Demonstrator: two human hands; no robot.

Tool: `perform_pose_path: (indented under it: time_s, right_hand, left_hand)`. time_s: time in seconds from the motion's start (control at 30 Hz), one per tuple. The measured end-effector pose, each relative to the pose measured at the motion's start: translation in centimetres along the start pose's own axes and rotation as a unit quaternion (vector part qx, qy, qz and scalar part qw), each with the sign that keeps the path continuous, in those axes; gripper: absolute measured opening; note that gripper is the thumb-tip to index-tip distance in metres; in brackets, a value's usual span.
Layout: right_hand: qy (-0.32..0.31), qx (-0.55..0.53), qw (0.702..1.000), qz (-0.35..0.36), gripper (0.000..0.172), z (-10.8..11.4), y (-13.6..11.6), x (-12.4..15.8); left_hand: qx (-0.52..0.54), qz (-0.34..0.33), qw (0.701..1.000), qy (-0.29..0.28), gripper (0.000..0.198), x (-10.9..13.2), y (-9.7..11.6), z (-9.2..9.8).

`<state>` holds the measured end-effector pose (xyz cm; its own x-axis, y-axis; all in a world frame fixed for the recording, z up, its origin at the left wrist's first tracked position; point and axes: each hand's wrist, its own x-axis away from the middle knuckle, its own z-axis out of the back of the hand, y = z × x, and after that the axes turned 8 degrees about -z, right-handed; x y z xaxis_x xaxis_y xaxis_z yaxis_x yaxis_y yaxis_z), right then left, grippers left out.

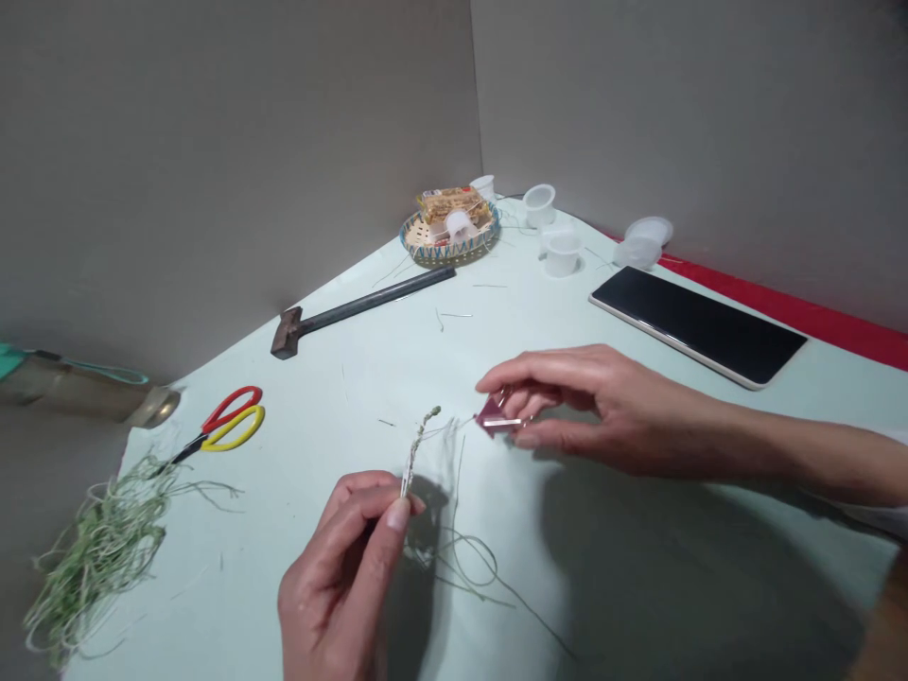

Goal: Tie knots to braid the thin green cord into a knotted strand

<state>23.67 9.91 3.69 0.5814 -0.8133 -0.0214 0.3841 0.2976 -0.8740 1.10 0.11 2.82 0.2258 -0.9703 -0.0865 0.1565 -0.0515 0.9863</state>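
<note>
Left hand [340,577] pinching a braided grass sprig [415,463] upright, apparently for steadiness, near the front edge of the bench [234,586]; right hand [610,407] narrowly gripping a small maroon object [493,416] just beside it.

The small pink thing [495,414] in the right hand [602,407] is partly hidden by the fingers, so what it is cannot be told. The low end of the thin green plait [416,449] is hidden by the left hand [333,586]. That hand is cut off by the bottom edge, and the right arm [815,463] by the right edge. The shiny tube [92,390] is cut off by the left edge. The words on the packet [452,203] in the woven basket [408,241] are too small to be read.
</note>
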Motion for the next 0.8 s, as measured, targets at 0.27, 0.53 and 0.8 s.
perform_pose_path:
  time_s: [0.27,0.53,0.8]
  right_hand:
    - [-0.117,-0.018,0.989,0.083,0.024,-0.5,-2.2,-1.0]
    - [-0.044,0.084,0.981,0.17,0.032,0.3,-3.5,-1.4]
    - [-0.07,0.202,0.96,0.181,0.024,0.2,-4.7,-0.7]
  left_hand:
    - [-0.044,0.017,0.998,-0.043,0.017,-0.2,0.5,0.3]
    - [-0.101,0.083,0.99,-0.056,0.028,0.2,1.1,1.3]
    - [-0.126,0.069,0.987,-0.071,0.026,0.3,1.7,0.4]
